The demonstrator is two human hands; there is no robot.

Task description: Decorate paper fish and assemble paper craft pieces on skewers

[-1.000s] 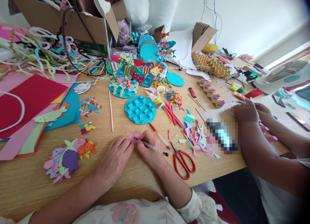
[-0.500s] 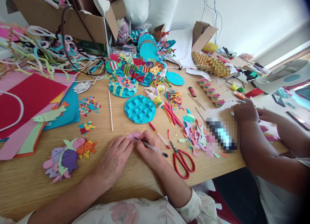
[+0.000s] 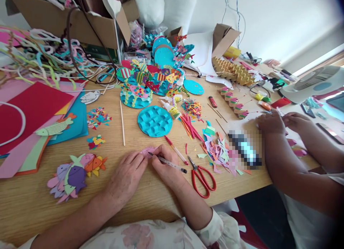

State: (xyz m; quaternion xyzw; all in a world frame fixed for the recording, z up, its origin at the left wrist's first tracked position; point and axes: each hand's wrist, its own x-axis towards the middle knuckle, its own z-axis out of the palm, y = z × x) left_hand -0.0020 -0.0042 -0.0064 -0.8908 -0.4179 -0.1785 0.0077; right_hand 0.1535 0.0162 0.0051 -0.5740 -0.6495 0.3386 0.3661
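Note:
My right hand pinches a black-capped gel pen. The pen's tip touches a small pink paper cutout covered in fine dark marks. My left hand presses the cutout to the table, fingers close together; its thumb is hidden. The cutout's full outline is covered by my hands. Just beyond lies a round turquoise disc with curled paper scales. A red pen and red-handled scissors rest right of my right hand. Left of my left hand is a pile of paper fish.
Paper scraps and a blurred-out dark object lie to the right. A co-worker's hands work at the far right. Glue bottles, a wooden stick and coloured sheets lie around. A cardboard box stands behind.
My hands stay almost in place, and the pen has shifted only slightly. The co-worker's farther hand has moved left, nearer to the other hand.

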